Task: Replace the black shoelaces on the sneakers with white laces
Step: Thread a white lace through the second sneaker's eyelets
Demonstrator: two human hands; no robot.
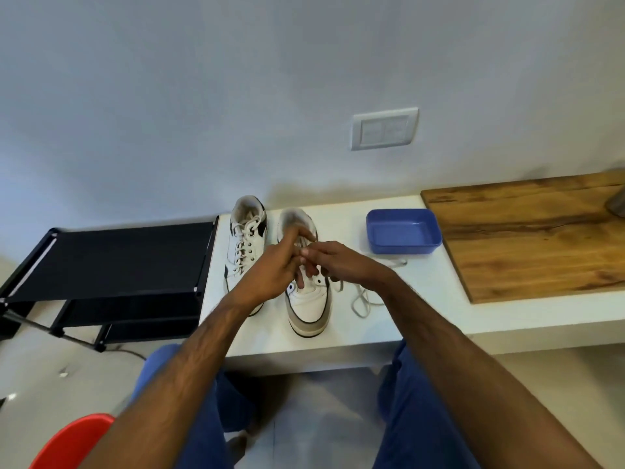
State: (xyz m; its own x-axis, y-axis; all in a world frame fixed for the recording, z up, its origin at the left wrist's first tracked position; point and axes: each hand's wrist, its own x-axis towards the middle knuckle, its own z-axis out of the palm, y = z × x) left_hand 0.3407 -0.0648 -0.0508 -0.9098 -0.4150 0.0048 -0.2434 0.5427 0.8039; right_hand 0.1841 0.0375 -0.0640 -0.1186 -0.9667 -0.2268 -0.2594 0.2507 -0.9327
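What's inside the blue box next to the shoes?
The blue box looks empty: only its bare blue floor shows. The near wall hides a thin strip of the floor behind it, so something very small and flat there could not be seen.

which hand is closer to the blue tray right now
The right hand. It works the white lace on the right sneaker, just left of the blue tray. The left hand is further left, between the two sneakers.

Tray [402, 231] right of sneakers [306, 299]
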